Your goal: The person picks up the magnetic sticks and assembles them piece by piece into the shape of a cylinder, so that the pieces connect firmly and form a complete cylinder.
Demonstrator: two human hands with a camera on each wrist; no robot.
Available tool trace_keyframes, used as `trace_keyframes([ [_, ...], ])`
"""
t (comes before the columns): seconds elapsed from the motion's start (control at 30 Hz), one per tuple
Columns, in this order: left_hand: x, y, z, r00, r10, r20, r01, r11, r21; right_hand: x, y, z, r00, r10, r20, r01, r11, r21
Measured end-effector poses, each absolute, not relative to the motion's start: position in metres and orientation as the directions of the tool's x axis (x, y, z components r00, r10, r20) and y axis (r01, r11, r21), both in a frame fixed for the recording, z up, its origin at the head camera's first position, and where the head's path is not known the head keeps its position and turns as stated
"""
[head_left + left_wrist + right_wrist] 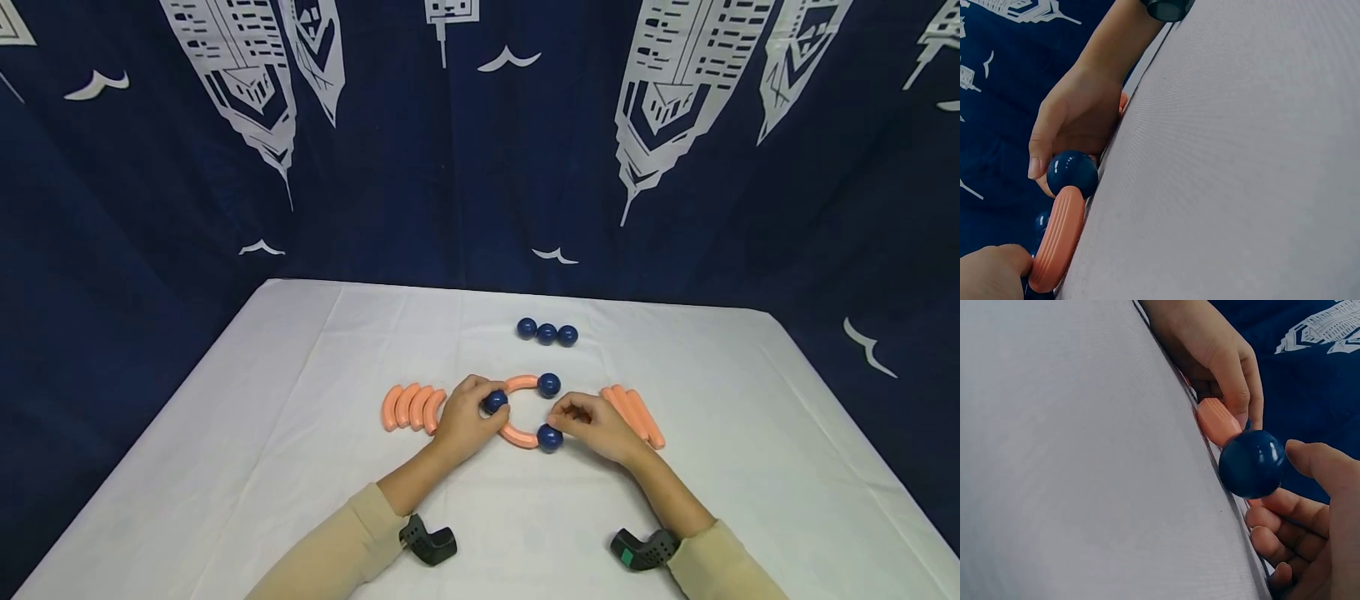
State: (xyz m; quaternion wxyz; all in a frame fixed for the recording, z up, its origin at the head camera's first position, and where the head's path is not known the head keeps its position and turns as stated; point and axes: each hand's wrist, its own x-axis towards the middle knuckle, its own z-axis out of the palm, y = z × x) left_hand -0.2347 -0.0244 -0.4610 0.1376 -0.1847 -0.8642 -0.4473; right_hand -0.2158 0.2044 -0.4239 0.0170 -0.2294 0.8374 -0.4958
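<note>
In the head view, my left hand (465,425) pinches a glossy blue ball (495,402) between thumb and forefinger. Two curved orange rods run from it: the far rod (522,382) meets a blue ball (549,384), the near rod (521,436) meets another (550,438). My right hand (600,425) has thumb and fingers curled at the near right ball. The right wrist view shows this ball (1252,464) close up, between the thumb and curled fingers of that hand (1310,519). The ribbed near rod (1059,240) leads to the left hand (991,275) in the left wrist view.
Three blue balls (547,334) stand in a row farther back on the white cloth-covered table (360,333). Several curved orange rods (410,407) lie left of the left hand. Straight orange rods (637,417) lie beside the right hand. A dark blue printed curtain (450,167) hangs behind.
</note>
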Motion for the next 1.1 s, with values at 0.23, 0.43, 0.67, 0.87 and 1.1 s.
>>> trace_keyframes([
  [0.23,-0.235,-0.024,-0.46,-0.886,0.174,0.429,0.457,0.478,0.75,-0.226,0.209,-0.442,-0.82,-0.158,0.55,-0.564,0.383,-0.731],
  [0.43,-0.234,-0.025,-0.458,-0.86,0.266,0.434,0.509,0.475,0.718,-0.23,0.211,-0.446,-0.831,-0.147,0.536,-0.543,0.424,-0.725],
  [0.67,-0.234,-0.025,-0.458,-0.823,0.433,0.366,0.526,0.34,0.78,-0.228,0.213,-0.449,-0.882,-0.314,0.35,-0.452,0.363,-0.815],
  [0.87,-0.232,-0.025,-0.457,-0.802,0.495,0.335,0.514,0.284,0.81,-0.228,0.213,-0.451,-0.886,-0.393,0.245,-0.399,0.379,-0.835],
  [1.1,-0.234,-0.026,-0.46,-0.828,0.424,0.367,0.526,0.36,0.771,-0.225,0.208,-0.448,-0.887,-0.411,0.21,-0.39,0.423,-0.818],
])
